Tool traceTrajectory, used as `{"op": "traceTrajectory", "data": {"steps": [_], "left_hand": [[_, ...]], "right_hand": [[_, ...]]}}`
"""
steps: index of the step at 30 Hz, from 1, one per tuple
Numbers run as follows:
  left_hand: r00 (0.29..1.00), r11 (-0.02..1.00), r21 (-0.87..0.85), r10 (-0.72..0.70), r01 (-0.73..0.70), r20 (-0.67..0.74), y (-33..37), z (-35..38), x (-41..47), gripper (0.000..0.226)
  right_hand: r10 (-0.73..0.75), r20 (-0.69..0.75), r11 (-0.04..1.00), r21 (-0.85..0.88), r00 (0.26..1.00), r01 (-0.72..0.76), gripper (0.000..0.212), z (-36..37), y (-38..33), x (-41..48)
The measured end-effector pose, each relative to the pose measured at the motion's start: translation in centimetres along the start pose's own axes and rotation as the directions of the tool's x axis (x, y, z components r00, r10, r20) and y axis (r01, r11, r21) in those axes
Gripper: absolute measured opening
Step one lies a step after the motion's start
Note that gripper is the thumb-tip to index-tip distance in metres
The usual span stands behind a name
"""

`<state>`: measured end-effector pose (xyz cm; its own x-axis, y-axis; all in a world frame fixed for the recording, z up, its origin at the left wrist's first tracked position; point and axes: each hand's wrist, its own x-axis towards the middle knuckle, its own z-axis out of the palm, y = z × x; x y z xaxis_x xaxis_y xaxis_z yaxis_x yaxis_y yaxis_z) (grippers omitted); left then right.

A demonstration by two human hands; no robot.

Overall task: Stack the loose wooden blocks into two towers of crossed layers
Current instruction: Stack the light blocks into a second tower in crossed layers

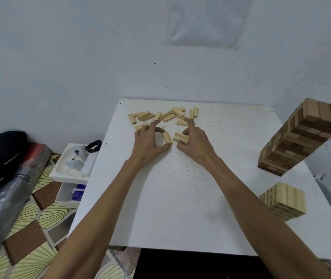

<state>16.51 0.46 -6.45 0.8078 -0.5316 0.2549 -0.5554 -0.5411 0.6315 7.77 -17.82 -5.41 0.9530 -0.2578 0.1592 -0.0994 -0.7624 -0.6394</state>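
The left hand pinches one block, its grip clamped on it between thumb and fingers. Just beside it, the right hand has its grip curled round a second block. Both are on a white desk. Beyond the fingers lie about fifteen loose blocks, scattered near the far edge. At right stand two towers: a tall tower and, nearer, a short tower.

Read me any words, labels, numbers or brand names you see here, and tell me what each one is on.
No text here can be read.
White lettering on the black bag: too blurred.
Dark print on the short block tower: too small.
Faint line at the top of the wall sheet: unreadable.
Label on the blue box: blurred.
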Motion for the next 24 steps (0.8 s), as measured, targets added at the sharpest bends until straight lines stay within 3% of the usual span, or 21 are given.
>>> {"op": "traceTrajectory", "data": {"steps": [9, 13, 16, 20, 24], "left_hand": [[0.969, 0.992, -0.061, 0.117, -0.106, 0.217, 2.5, -2.4, -8.7, 0.087], [0.933, 0.983, -0.055, 0.184, -0.176, 0.309, 3.4, -1.9, -12.9, 0.084], [0.921, 0.983, -0.053, 0.184, -0.177, 0.342, 3.5, -1.6, -14.0, 0.08], [0.916, 0.982, -0.037, 0.184, -0.183, 0.357, 3.7, -1.7, -13.6, 0.077], [0.908, 0.98, -0.014, 0.187, -0.196, 0.376, 3.8, -1.7, -12.9, 0.074]], "right_hand": [[0.025, 0.155, 0.989, 0.138, 0.988, -0.047, 0.083, -3.2, -1.4, -11.0], [-0.045, 0.271, 0.997, 0.065, 0.962, 0.028, 0.049, -3.7, -0.7, -15.3], [-0.164, 0.197, 0.986, 0.021, 0.967, 0.163, 0.027, -3.4, 0.1, -16.8], [-0.243, 0.103, 0.967, -0.054, 0.965, 0.249, 0.031, -3.0, 0.7, -17.4], [-0.256, 0.1, 0.96, -0.092, 0.961, 0.266, 0.035, -2.7, 1.0, -17.4]]}}
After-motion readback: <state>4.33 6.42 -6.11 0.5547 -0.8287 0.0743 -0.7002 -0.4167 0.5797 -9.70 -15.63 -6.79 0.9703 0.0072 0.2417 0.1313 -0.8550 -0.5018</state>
